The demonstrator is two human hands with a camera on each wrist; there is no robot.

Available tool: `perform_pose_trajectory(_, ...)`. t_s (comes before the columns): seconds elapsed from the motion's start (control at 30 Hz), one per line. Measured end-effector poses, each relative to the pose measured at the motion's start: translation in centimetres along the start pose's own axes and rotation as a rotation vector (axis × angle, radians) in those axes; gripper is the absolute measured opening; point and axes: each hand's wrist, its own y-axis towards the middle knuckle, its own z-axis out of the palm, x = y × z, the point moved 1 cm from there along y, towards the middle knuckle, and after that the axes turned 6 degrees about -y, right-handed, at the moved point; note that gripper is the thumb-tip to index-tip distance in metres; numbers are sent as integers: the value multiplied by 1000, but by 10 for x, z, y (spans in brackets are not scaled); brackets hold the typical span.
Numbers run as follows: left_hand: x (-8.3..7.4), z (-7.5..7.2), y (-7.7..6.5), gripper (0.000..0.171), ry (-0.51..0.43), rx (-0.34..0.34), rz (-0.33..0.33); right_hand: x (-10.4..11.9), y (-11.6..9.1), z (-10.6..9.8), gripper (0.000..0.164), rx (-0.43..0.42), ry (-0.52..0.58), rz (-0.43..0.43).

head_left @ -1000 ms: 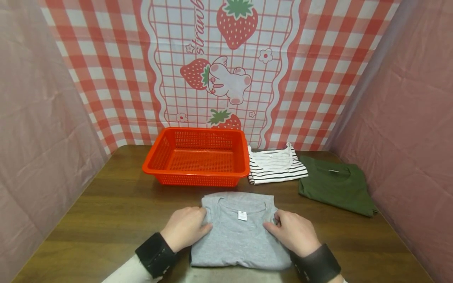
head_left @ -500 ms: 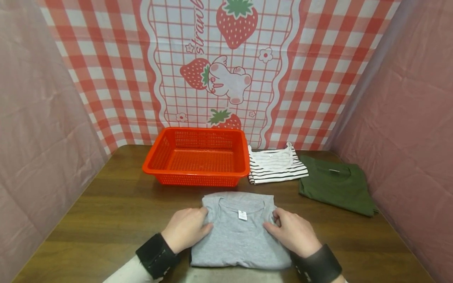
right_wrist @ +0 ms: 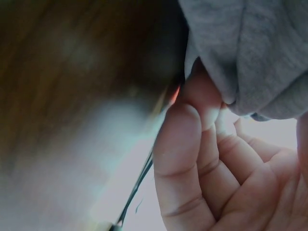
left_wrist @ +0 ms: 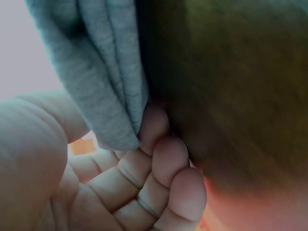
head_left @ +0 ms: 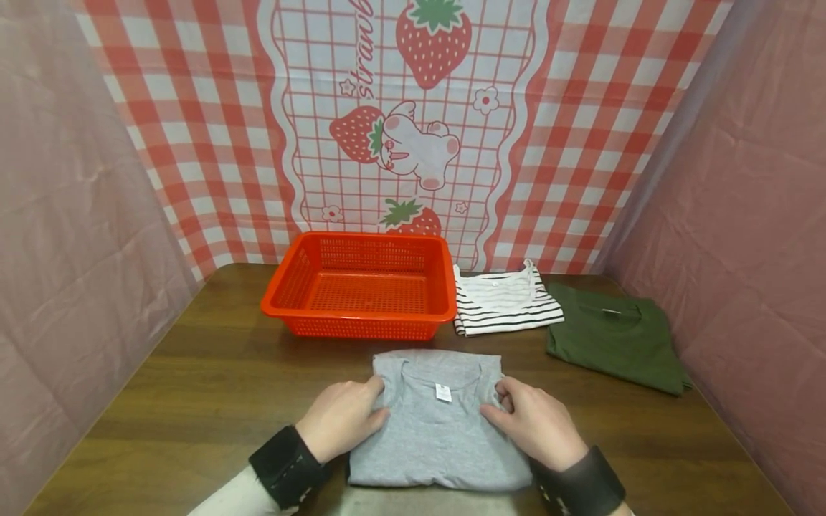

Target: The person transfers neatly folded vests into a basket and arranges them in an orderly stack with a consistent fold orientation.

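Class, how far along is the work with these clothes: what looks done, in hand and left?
Looks done: the striped top and green shirt lie folded, right of the red basket. In hand: the left hand and right hand grip opposite sides of the grey shirt. To do, probably: finishing this one and perhaps loading the basket, since all three garments lie outside it.

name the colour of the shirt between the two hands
The shirt is light grey, slightly mottled; the head view shows it best.
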Motion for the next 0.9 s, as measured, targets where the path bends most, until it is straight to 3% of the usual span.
perform_pose_trajectory(0.23, -1, 0, 1, 27, -27, 12, 4, 0, -1, -1, 28, -12, 17, -16)
perform_pose_trajectory(0.57, -4, -7, 1, 26, -26, -40, 44, -1, -1, -8, 26, -32, 56, -22)
perform_pose_trajectory(0.9, -8, -13, 3, 24, -73, 10, 2, 0, -7, -20, 26, -28, 93, -20)
